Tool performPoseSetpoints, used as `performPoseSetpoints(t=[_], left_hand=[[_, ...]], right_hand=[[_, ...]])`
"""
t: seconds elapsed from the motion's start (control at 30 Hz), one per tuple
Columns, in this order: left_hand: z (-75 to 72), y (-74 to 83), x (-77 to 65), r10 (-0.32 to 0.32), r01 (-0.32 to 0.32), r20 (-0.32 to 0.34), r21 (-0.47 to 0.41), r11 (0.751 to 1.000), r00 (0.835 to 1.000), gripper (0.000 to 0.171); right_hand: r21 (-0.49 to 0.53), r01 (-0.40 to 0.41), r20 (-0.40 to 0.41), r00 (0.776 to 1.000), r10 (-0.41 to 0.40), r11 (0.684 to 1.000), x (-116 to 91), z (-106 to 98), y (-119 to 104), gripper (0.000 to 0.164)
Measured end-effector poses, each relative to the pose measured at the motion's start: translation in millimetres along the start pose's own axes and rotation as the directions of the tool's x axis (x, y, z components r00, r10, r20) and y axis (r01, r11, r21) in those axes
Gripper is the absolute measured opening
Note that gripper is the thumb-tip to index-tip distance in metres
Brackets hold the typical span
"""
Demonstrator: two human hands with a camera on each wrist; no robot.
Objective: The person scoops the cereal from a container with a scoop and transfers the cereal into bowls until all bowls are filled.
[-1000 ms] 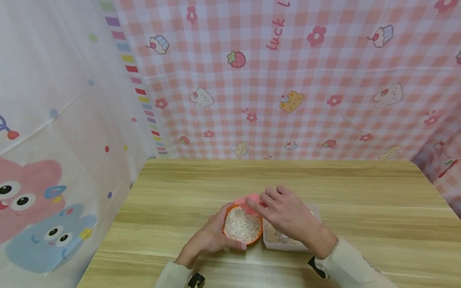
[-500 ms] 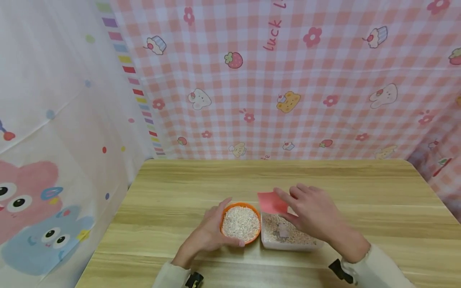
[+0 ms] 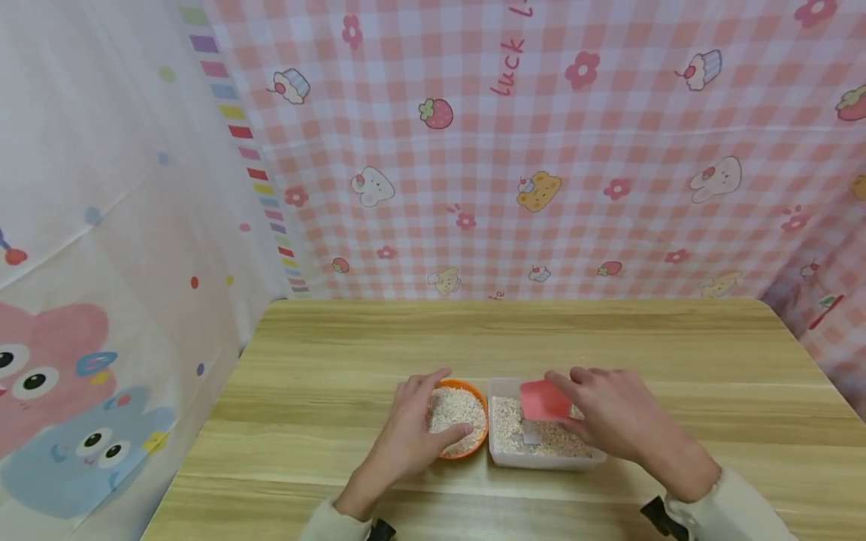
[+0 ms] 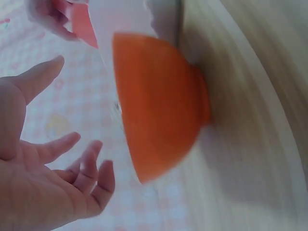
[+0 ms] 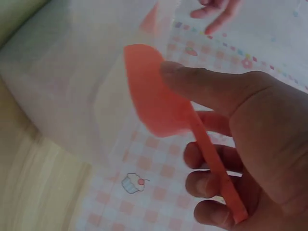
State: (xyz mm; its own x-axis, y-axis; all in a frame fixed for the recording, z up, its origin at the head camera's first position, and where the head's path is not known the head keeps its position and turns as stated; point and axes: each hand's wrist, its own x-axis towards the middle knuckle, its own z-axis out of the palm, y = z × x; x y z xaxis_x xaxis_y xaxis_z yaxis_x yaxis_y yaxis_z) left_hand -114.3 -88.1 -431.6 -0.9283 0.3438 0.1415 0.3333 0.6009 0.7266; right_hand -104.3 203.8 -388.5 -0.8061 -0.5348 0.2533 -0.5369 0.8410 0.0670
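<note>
An orange bowl (image 3: 482, 443) filled with pale oat-like flakes stands on the table. My left hand (image 3: 414, 424) is at its left side with thumb and fingers spread; the left wrist view shows the hand apart from the bowl (image 4: 154, 106). My right hand (image 3: 612, 413) grips a coral-pink scoop (image 3: 541, 400) by its handle, thumb pressed against the blade. In the right wrist view, several fingers curl round the handle of the scoop (image 5: 156, 96). The blade is over a translucent plastic box (image 3: 541, 462) holding more flakes. My right hand partly hides the box's far right corner.
The box stands close beside the bowl on the right. A small greyish square (image 3: 531, 436) shows among the flakes in the box. The wooden table (image 3: 338, 346) ends at a pink checked cloth (image 3: 406, 150) behind and a white printed cloth (image 3: 135, 263) on the left.
My right hand has carried the scoop from the bowl rightward over the box. My left hand has let go of the bowl's side and lifted slightly. The bowl stays put.
</note>
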Motion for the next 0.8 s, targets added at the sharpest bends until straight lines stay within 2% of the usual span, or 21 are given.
performPoseSetpoints(t=[0.1,0.2,0.43,0.63,0.8], left_hand=[[5.2,8.8,-0.2,0.030,-0.030,0.025,-0.005,1.000,0.999,0.072],[10.5,16.8,0.4,0.053,-0.053,0.070,0.001,0.999,0.996,0.069],[24.2,27.3,2.9,0.072,-0.080,0.174,0.036,0.996,0.982,0.074],[32.1,31.3,6.4,0.057,-0.068,0.211,0.049,0.996,0.976,0.082],[35.3,33.0,8.5,0.024,-0.038,0.221,0.057,0.998,0.975,0.088]], right_hand=[[0.020,-0.017,0.047,0.999,0.016,1.000,-1,3,2,0.053],[0.063,-0.055,0.128,0.991,0.046,0.997,-1,2,3,0.051],[0.117,-0.130,0.316,0.945,0.087,0.985,4,2,2,0.050],[0.162,-0.153,0.376,0.923,0.083,0.975,10,7,-2,0.044],[0.275,-0.212,0.388,0.917,0.094,0.938,15,13,-12,0.037]])
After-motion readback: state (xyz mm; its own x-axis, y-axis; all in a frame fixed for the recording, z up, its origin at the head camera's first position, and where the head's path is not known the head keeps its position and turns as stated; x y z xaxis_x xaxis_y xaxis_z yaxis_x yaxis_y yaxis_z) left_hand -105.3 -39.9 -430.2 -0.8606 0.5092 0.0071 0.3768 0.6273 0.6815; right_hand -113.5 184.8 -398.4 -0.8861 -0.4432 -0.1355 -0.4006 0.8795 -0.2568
